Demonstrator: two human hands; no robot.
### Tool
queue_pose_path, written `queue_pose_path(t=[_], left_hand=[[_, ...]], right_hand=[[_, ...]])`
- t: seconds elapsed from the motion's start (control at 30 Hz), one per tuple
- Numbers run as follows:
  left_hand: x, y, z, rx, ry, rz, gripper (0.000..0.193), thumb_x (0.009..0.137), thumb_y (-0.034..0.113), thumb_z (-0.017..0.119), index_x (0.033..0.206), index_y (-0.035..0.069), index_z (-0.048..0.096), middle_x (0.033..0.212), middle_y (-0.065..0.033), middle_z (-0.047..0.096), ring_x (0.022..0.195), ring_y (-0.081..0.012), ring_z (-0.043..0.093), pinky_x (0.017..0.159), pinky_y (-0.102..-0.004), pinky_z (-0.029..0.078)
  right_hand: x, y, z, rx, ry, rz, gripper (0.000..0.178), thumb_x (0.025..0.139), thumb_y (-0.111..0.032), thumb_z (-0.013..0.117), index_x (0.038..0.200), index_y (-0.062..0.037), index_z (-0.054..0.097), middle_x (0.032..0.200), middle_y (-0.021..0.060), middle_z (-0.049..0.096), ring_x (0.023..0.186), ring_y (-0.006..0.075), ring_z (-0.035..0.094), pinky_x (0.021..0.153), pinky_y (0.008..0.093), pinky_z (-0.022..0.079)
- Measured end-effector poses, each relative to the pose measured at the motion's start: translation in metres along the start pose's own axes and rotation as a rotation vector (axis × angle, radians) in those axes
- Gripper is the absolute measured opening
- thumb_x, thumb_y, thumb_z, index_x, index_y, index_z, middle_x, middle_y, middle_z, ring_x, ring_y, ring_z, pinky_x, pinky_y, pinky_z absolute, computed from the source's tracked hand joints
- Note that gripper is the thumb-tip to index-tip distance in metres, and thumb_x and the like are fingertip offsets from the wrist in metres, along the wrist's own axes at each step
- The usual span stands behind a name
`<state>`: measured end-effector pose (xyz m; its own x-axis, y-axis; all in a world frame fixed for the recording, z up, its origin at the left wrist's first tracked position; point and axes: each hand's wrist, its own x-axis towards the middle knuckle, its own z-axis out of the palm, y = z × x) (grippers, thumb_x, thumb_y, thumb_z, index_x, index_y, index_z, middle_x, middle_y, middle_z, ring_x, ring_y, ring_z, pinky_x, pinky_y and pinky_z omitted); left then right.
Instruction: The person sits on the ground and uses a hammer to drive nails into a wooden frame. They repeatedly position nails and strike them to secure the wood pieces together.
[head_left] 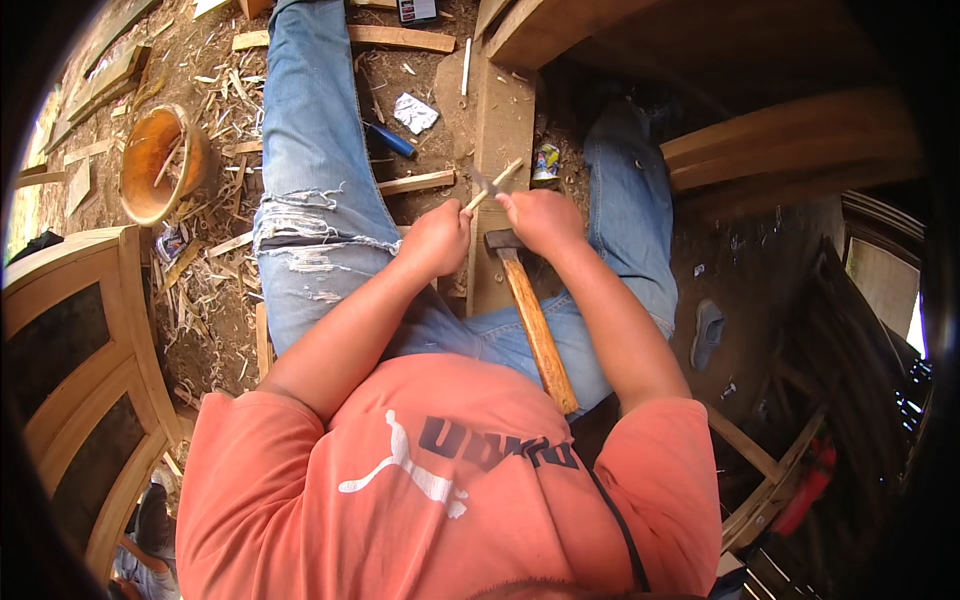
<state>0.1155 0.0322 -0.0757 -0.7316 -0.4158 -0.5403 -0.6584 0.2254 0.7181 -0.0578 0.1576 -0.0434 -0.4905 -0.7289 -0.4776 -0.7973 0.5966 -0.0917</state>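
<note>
One thin stick (510, 170) sits over one board (505, 110), pinched by the fingers of your left hand (438, 238). One blade (483, 183) crosses it from the curled fingers of your right hand (545, 218). Near, one hammer (535, 325) lies over your jeans (320, 110). Your shirt (270, 480) shows dark letters (490, 447), one white cat (432, 483).

At twelve o'clock, your stick (510, 172) is pale, matt bare wood, the blade (482, 182) across it grey metal. Your hammer (533, 325) has a smooth wooden handle—slightly glossy. At ten, your jeans (315, 215) are rough, frayed cloth—the farther bucket (198, 155) looks plastic.
</note>
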Motion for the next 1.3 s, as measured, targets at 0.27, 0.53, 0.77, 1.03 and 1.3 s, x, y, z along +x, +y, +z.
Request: queue_pose_path(t=[0.27, 0.53, 0.77, 1.03, 1.3], left_hand=[[-0.005, 0.003, -0.001, 0.053, -0.019, -0.031, 0.031, 0.112, 0.028, 0.052, 0.112, -0.001, 0.060, 0.105, -0.0325, 0.071, 0.104, -0.0529, 0.067, 0.089, -0.0600, 0.051], [0.003, 0.000, -0.003, 0.063, -0.021, -0.010, 0.032, 0.111, 0.029, 0.051, 0.116, 0.000, 0.061, 0.110, -0.0322, 0.073, 0.107, -0.0526, 0.068, 0.093, -0.0609, 0.051], [0.004, -0.003, -0.003, 0.030, -0.033, -0.015, 0.032, 0.111, 0.030, 0.051, 0.114, 0.000, 0.063, 0.111, -0.0313, 0.073, 0.108, -0.0521, 0.068, 0.093, -0.0602, 0.052], [-0.002, 0.001, -0.010, 0.025, -0.111, -0.095, 0.030, 0.111, 0.030, 0.051, 0.113, 0.002, 0.062, 0.111, -0.0304, 0.072, 0.108, -0.0512, 0.068, 0.092, -0.0600, 0.052], [-0.001, 0.002, -0.004, 0.097, -0.024, -0.024, 0.029, 0.112, 0.029, 0.053, 0.113, 0.002, 0.061, 0.105, -0.0294, 0.072, 0.103, -0.0516, 0.068, 0.087, -0.0586, 0.052]], right_hand=[[0.010, 0.005, 0.002, 0.003, -0.050, 0.068, 0.057, 0.114, -0.049, 0.041, 0.099, -0.0103, 0.080, 0.096, 0.0182, 0.079, 0.090, 0.0411, 0.077, 0.077, 0.0573, 0.060], [0.007, -0.006, 0.003, 0.061, -0.029, 0.009, 0.058, 0.114, -0.050, 0.042, 0.096, -0.0089, 0.079, 0.094, 0.0197, 0.079, 0.089, 0.0417, 0.077, 0.081, 0.0555, 0.060], [0.003, -0.002, 0.002, 0.044, -0.092, 0.036, 0.059, 0.114, -0.050, 0.039, 0.103, -0.0107, 0.081, 0.101, 0.0204, 0.079, 0.096, 0.0426, 0.076, 0.082, 0.0581, 0.059], [0.004, 0.015, -0.006, 0.135, -0.120, 0.157, 0.057, 0.114, -0.048, 0.040, 0.105, -0.0087, 0.079, 0.104, 0.0221, 0.078, 0.100, 0.0437, 0.075, 0.088, 0.0585, 0.058], [0.007, 0.010, 0.006, 0.239, -0.161, 0.141, 0.056, 0.113, -0.047, 0.040, 0.109, -0.0075, 0.079, 0.109, 0.0261, 0.076, 0.101, 0.0476, 0.073, 0.090, 0.0594, 0.057]])
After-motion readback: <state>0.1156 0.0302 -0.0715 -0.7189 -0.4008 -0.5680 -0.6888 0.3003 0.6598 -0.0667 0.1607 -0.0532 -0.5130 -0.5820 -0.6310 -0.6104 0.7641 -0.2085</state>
